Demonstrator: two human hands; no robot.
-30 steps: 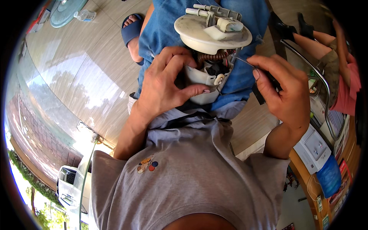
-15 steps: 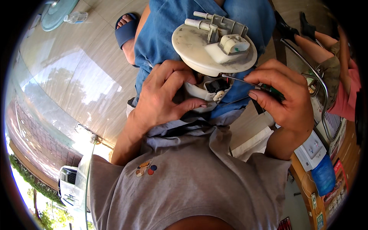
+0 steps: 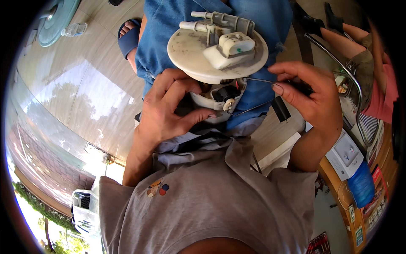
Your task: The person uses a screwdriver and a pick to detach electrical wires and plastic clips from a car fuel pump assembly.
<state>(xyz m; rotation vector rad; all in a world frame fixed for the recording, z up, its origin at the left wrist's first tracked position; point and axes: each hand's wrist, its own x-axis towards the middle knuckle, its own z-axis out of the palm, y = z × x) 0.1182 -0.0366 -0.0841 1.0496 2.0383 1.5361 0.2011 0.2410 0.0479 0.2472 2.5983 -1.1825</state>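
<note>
Compared with a second ago, the cream round cap [image 3: 201, 63] sits lower over the white housing [image 3: 203, 101], hiding most of the hose and spring that showed between them; camera view also shifted a bit. Unit is at the blue jeans [image 3: 163, 29], in front of the grey shirt [image 3: 203, 186]. Left hand [image 3: 163, 110] keeps its grip on the housing's left side, thumb at the front. Right hand [image 3: 308, 91] pinches a thin metal tool [image 3: 259, 80], thumb and index, tip now at the housing's right rim, just under the cap edge; can't tell if it's touching. Looks like the narrower gap leaves less room for the tool, so work there seems unfinished.
</note>
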